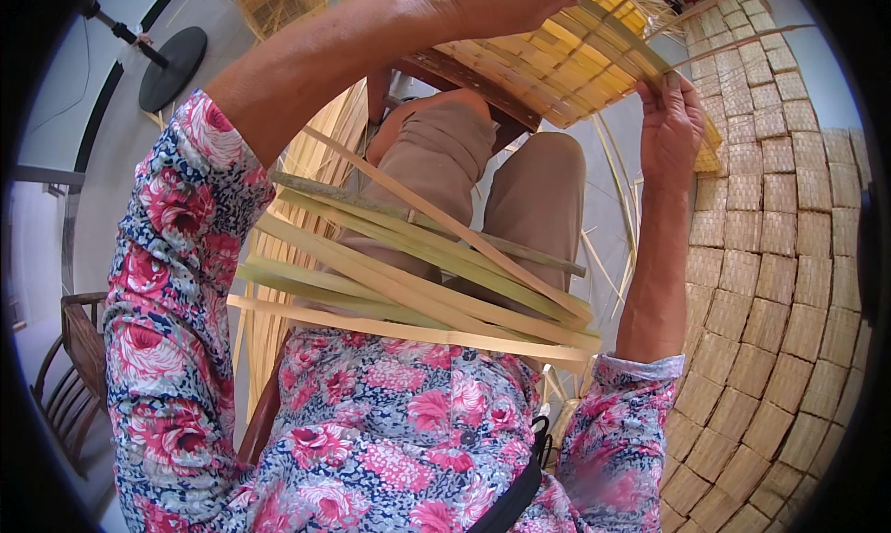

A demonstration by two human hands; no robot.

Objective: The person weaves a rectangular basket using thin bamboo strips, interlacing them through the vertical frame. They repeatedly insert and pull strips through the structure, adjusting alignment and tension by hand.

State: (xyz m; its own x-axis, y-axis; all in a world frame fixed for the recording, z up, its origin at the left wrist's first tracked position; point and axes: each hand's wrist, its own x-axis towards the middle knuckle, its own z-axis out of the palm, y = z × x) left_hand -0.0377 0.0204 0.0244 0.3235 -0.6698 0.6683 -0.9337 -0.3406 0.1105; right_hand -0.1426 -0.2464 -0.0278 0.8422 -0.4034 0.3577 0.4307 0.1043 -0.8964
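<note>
A yellow woven bamboo basket (548,64) is tilted beyond my knees, with loose strip ends standing out from its rim. My right hand (670,125) pinches a flat greenish bamboo strip (624,39) against the basket's right edge, thumb up. Over the far rim reaches my left hand (510,0), its fingers curled and partly cut off by the top of the picture. What they grip there is hidden. Several loose bamboo strips (418,273), pale and green, lie across my lap.
A dark wooden bench (492,102) stands under the basket. Long split strips (269,338) lie to my left. On the right, rows of small woven pieces (770,282) cover a broad area. A round black stand base (173,69) and a wooden chair (70,366) are at the left.
</note>
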